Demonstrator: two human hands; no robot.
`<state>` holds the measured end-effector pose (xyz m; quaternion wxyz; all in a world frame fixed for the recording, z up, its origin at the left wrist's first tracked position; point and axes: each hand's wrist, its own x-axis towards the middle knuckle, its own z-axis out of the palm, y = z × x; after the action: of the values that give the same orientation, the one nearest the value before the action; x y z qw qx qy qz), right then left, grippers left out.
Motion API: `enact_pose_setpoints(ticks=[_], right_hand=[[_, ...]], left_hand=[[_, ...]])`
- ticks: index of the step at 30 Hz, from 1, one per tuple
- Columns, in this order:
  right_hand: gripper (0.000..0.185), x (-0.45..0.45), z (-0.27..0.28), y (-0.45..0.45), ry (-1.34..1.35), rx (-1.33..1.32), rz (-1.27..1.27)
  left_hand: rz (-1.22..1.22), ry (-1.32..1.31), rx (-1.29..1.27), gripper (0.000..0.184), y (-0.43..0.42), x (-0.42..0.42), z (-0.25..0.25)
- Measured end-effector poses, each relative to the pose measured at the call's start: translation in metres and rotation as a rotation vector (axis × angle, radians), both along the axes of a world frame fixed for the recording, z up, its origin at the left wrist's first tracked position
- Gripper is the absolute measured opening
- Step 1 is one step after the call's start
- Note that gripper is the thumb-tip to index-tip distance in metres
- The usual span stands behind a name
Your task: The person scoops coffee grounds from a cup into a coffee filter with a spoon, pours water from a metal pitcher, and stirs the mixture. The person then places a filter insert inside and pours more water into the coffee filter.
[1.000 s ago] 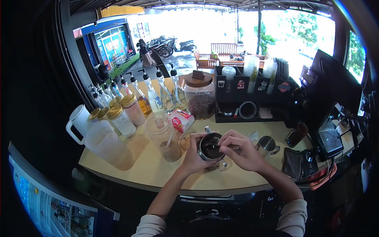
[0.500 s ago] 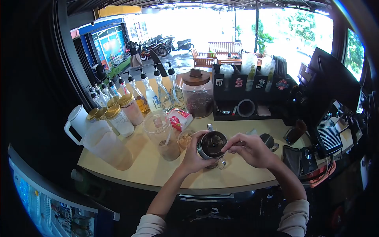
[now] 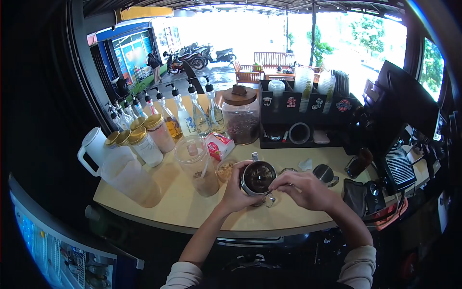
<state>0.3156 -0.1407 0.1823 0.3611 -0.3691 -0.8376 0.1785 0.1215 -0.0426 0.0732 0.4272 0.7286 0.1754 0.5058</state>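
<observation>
My left hand (image 3: 235, 191) is wrapped round the side of a metal pitcher (image 3: 259, 177) that holds a dark liquid. At the pitcher's right rim, my right hand (image 3: 304, 190) is closed in a pinch; what it grips is too small to make out. Below the pitcher, a clear glass handle (image 3: 270, 199) shows, with the rest of that vessel mostly hidden. A clear container (image 3: 204, 180) of brown powder stands left of my left hand, beside a small bowl (image 3: 225, 170). To the right is a second metal pitcher (image 3: 323, 174).
Pump bottles (image 3: 186, 115), gold-lidded jars (image 3: 147, 149) and plastic jugs (image 3: 130, 178) stand on the left. Behind are a wood-lidded jar (image 3: 240, 120) and a black organizer (image 3: 308, 115) with cups. A dark machine (image 3: 399, 168) is at right. A person (image 3: 155, 67) is outside.
My right hand has moved right, from over the pitcher's mouth to its right rim. My left hand keeps its hold. The person outside has moved left and farther off.
</observation>
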Motion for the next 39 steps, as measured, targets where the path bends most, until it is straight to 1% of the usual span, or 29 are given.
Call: enact_pose_setpoints(ticks=[2,4,5,7,9,11,13,14,16,17,19,22,23,25,26,28,29,31,34,37,39], right_hand=[[0.011,-0.001,0.0,0.0,0.005,-0.028,0.044],[0.01,0.0,-0.004,0.005,0.025,0.051,-0.012],[0.01,0.0,-0.005,0.005,0.026,0.05,-0.012],[0.011,0.0,-0.005,0.007,0.033,-0.005,0.025],[0.012,-0.001,-0.005,0.007,0.015,-0.02,0.011],[0.014,-0.001,-0.006,0.007,-0.001,-0.038,-0.004],[0.012,0.0,-0.007,0.011,0.138,-0.111,-0.061],[0.012,-0.001,-0.009,0.011,0.137,-0.11,-0.06],[0.013,-0.005,-0.017,0.01,0.205,-0.217,-0.031],[0.013,-0.005,-0.017,0.012,0.206,-0.216,-0.03],[0.014,-0.003,-0.017,0.013,0.321,-0.18,-0.102],[0.011,-0.009,-0.022,0.016,0.394,-0.148,-0.117],[0.011,-0.009,-0.02,0.015,0.394,-0.147,-0.115],[0.013,-0.011,-0.015,0.011,0.287,-0.198,-0.098],[0.013,-0.009,-0.014,0.013,0.288,-0.196,-0.099],[0.012,-0.005,-0.011,0.016,0.411,-0.152,-0.118],[0.012,-0.005,-0.01,0.016,0.41,-0.153,-0.117],[0.011,-0.006,-0.006,0.014,0.252,-0.165,-0.071],[0.01,0.0,0.008,0.014,0.211,-0.095,-0.113],[0.009,0.001,0.006,0.017,0.211,-0.111,-0.078],[0.009,0.0,0.01,0.015,0.195,-0.127,-0.09]], left_hand=[[0.002,-0.004,0.006,0.09,-0.001,0.0,0.002],[0.002,-0.007,0.013,0.089,-0.001,0.0,0.003],[0.001,0.005,0.006,0.089,-0.001,-0.001,0.002],[0.002,0.015,0.003,0.089,0.0,-0.001,0.002],[0.009,0.036,0.026,0.094,0.001,-0.001,0.002],[0.01,0.034,0.031,0.094,0.0,0.0,0.002],[0.013,0.03,0.035,0.094,-0.003,-0.001,0.003],[0.022,0.016,0.027,0.092,-0.004,-0.001,0.004],[0.031,0.002,0.02,0.09,-0.005,-0.001,0.005],[0.025,-0.018,0.02,0.09,-0.004,-0.001,0.004],[0.02,-0.036,0.016,0.09,-0.003,-0.001,0.004],[0.069,-0.031,0.028,0.091,-0.002,-0.001,0.006],[0.068,-0.03,0.031,0.091,-0.001,0.001,0.006],[0.066,-0.028,0.036,0.091,0.0,0.001,0.008],[0.08,-0.029,0.048,0.09,0.0,0.001,0.01],[0.094,-0.032,0.059,0.09,0.0,0.0,0.011],[0.075,-0.005,0.07,0.091,0.002,0.0,0.012],[0.056,0.022,0.082,0.092,0.004,-0.002,0.014],[0.036,0.045,0.074,0.091,0.004,-0.002,0.02],[0.041,0.045,0.119,0.091,0.005,-0.003,0.021],[0.023,0.048,0.075,0.09,0.006,-0.001,0.019]])
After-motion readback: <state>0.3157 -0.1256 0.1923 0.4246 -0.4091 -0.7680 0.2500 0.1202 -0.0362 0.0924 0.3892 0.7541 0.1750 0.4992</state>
